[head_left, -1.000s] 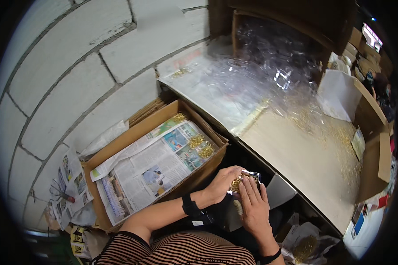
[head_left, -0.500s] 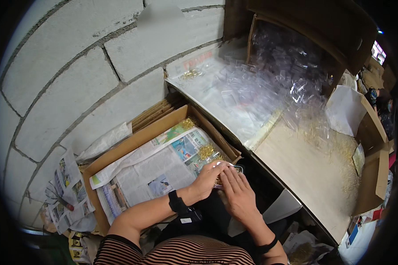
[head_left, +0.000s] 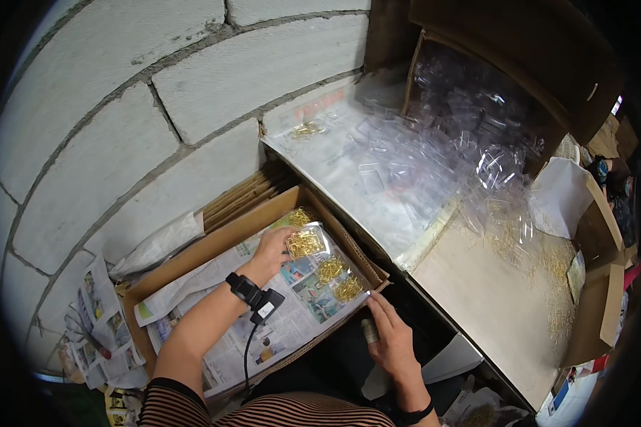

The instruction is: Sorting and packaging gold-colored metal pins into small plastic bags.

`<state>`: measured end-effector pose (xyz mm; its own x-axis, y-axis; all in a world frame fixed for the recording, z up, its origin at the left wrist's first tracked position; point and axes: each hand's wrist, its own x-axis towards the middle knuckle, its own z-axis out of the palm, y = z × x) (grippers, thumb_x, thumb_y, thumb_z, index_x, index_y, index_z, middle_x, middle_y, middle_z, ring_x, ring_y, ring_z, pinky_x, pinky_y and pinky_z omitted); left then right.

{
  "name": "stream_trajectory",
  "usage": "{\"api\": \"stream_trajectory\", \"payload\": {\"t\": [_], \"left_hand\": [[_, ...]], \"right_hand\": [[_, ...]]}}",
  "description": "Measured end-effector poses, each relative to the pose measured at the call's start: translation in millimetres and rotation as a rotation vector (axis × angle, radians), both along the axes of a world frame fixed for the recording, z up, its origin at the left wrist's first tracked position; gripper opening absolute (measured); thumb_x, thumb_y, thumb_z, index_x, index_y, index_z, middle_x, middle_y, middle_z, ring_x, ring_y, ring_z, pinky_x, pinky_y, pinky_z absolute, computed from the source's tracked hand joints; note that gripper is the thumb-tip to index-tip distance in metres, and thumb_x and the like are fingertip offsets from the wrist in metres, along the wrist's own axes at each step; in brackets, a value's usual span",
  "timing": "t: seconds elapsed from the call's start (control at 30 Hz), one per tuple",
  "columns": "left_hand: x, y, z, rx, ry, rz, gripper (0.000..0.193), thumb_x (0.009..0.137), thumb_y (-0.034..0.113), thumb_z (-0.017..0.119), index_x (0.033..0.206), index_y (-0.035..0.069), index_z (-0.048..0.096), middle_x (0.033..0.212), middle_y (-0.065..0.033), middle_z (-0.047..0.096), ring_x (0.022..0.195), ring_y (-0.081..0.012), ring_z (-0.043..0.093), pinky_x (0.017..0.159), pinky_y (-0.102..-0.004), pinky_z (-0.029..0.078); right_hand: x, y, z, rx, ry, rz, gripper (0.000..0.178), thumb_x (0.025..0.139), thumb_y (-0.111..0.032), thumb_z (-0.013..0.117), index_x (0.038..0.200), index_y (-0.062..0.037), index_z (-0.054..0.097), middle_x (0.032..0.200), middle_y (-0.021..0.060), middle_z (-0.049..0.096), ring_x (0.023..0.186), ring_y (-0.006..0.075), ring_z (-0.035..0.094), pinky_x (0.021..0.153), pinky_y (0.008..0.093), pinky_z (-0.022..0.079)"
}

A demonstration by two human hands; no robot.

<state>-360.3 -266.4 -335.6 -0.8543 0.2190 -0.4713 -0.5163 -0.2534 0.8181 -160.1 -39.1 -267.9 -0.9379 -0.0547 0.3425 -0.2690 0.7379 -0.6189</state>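
My left hand is over the cardboard box, its fingers closed around the side of a small clear plastic case filled with gold-coloured wire pieces. Two more such filled cases, a middle one and a nearer one, lie beside it on the newspaper lining the box. Another gold heap sits in the far corner. My right hand is just outside the box's near right corner, fingers stretched out and holding nothing. A beige wrap covers its thumb.
Right of the box stands a table with a pile of clear plastic cases and scattered gold pieces. A large carton lies open behind them. A block wall rises at left; folded newspapers lie below it.
My hands were together around a filled case at the box's near right edge. They have parted: the left has moved up and left into the box with a case, the right down and right.
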Motion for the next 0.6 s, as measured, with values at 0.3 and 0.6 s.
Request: {"api": "stream_trajectory", "payload": {"t": [0.3,0.6], "left_hand": [[-10.4,-2.9,-39.7,-0.417,0.328,-0.048,0.024,0.084,0.007,0.055,0.107,0.000,0.060,0.096,-0.0095,0.061,0.090,-0.0160,0.058,0.078,-0.0330,0.048],[-22.5,-14.4,-43.5,-0.526,0.359,-0.197,0.022,0.080,0.002,0.061,0.101,-0.006,0.058,0.088,-0.0102,0.061,0.074,-0.0148,0.062,0.061,-0.0248,0.051]], "right_hand": [[2.1,16.6,-17.7,0.055,-0.192,0.099,0.038,0.077,-0.003,0.063,0.114,-0.0027,0.055,0.118,0.0126,0.056,0.097,0.0328,0.060,0.078,0.0363,0.052],[-11.3,21.9,-18.8,0.029,-0.061,0.113,0.037,0.071,0.003,0.063,0.107,-0.0024,0.059,0.108,0.0133,0.060,0.092,0.0302,0.062,0.074,0.0348,0.053]]}}
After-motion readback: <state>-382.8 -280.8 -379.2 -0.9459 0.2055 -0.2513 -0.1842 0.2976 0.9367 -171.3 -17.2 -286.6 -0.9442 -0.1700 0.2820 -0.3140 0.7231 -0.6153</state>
